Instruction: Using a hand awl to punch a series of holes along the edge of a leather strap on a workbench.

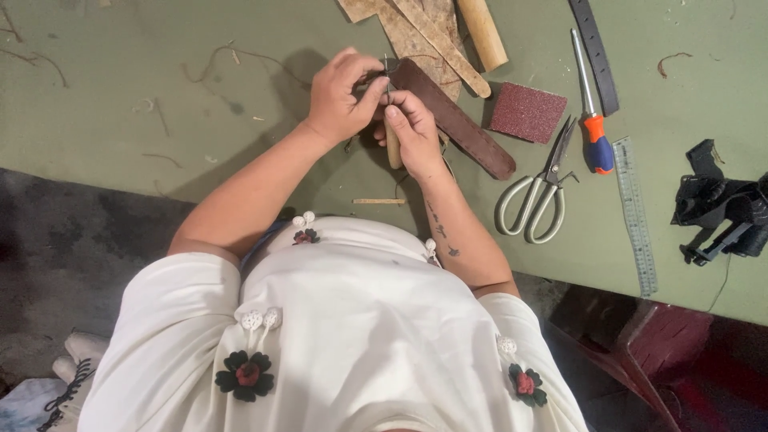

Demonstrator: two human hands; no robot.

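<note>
My left hand (342,96) and my right hand (412,132) meet over the green table (120,96), just past my white shirt. My right hand grips a small tool with a wooden handle (393,152); its thin metal tip rises between my fingers. My left hand pinches a small dark piece against that metal tip; the piece is mostly hidden by my fingers. A long dark brown leather strap (464,124) lies right under and beside my right hand, running diagonally toward the right.
Right of my hands lie a reddish sandpaper block (527,112), pale-handled scissors (538,196), an orange-and-blue screwdriver (590,112), a metal ruler (635,216) and a black strip (596,52). Tan leather scraps (416,36) and a wooden dowel (482,32) sit beyond. A black device (720,204) lies far right.
</note>
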